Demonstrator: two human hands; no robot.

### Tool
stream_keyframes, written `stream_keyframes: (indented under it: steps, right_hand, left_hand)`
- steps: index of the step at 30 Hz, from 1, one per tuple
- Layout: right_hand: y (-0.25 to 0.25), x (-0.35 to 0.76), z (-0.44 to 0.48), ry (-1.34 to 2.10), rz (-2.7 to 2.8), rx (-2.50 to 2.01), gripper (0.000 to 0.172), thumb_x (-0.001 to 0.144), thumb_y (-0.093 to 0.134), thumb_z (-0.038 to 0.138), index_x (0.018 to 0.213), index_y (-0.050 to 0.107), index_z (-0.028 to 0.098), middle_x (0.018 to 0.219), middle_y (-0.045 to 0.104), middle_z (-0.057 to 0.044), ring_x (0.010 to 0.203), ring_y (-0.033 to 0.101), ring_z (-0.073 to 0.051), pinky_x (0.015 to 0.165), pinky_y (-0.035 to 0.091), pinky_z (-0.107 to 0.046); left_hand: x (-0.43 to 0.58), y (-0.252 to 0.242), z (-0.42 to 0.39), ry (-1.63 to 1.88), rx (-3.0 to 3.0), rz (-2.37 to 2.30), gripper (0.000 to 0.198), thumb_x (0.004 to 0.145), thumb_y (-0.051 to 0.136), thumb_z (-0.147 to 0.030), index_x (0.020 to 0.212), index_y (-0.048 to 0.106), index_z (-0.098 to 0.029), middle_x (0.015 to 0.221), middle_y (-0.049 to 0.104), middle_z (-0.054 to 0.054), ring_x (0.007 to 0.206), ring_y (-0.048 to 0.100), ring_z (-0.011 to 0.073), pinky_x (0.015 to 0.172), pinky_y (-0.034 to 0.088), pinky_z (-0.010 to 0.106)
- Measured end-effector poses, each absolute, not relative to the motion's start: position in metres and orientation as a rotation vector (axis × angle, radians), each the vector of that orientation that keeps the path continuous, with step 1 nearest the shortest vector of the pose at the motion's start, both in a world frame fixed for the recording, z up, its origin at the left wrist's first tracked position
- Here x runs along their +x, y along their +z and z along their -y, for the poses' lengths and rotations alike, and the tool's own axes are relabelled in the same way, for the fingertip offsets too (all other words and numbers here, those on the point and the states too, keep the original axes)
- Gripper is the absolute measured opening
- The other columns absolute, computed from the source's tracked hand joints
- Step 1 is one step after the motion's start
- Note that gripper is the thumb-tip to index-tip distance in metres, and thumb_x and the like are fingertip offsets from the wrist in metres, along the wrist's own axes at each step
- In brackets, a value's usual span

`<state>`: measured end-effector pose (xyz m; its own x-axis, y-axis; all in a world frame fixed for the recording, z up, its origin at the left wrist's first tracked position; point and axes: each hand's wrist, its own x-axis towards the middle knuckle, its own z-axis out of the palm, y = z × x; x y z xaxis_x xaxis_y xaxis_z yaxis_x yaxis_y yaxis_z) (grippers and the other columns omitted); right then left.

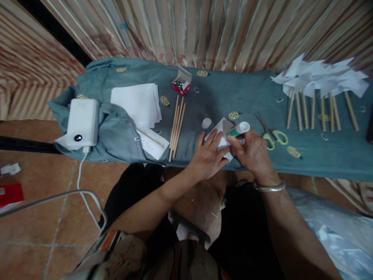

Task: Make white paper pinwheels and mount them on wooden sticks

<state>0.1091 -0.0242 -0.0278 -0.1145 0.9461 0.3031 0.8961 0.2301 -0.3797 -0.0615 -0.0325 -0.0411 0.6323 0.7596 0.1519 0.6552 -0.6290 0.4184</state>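
Observation:
My right hand (253, 149) is closed around a green and white glue stick (239, 128), its lower end down at a small folded piece of white paper (223, 126). Across the near left part of that paper lies my left hand (210, 154), fingers spread and pressing it to the cloth. The hands partly cover the paper. Just to the upper left rests a round white cap (206, 123). Scissors with green handles (271, 135) lie with their blades apart, right of my right hand.
Several wooden sticks (176, 128) lie left of my hands, below a small red box (182, 82) of metal pins. Farther left are white paper sheets (135, 101), a pen (150, 139) and a white power bank (83, 122) with a cable. Paper pinwheels (317, 79) occupy the right.

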Motion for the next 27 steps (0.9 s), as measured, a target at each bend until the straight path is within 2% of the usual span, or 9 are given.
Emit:
stream_keyframes:
  steps: [10, 27]
  right_hand:
    - [-0.0257, 0.1141, 0.0243, 0.153, 2.028, -1.711, 0.042, 0.093, 0.043, 0.056, 0.092, 0.061, 0.018, 0.076, 0.066, -0.011, 0.073, 0.064, -0.028, 0.067, 0.048, -0.038]
    - [-0.0256, 0.1118, 0.0279, 0.270, 1.976, -1.662, 0.043, 0.091, 0.046, 0.059, 0.098, 0.062, 0.019, 0.079, 0.070, -0.009, 0.072, 0.067, -0.026, 0.066, 0.051, -0.037]
  left_hand:
    - [-0.0610, -0.0430, 0.0321, 0.451, 2.526, -1.132, 0.037, 0.091, 0.056, -0.038, 0.124, 0.061, -0.022, 0.151, 0.039, 0.018, 0.145, 0.026, 0.0360, 0.113, 0.019, 0.064]
    - [-0.0609, -0.0431, 0.0322, 0.472, 2.522, -1.135, 0.036, 0.089, 0.058, -0.038, 0.121, 0.062, -0.022, 0.151, 0.040, 0.017, 0.144, 0.028, 0.0355, 0.113, 0.019, 0.063]
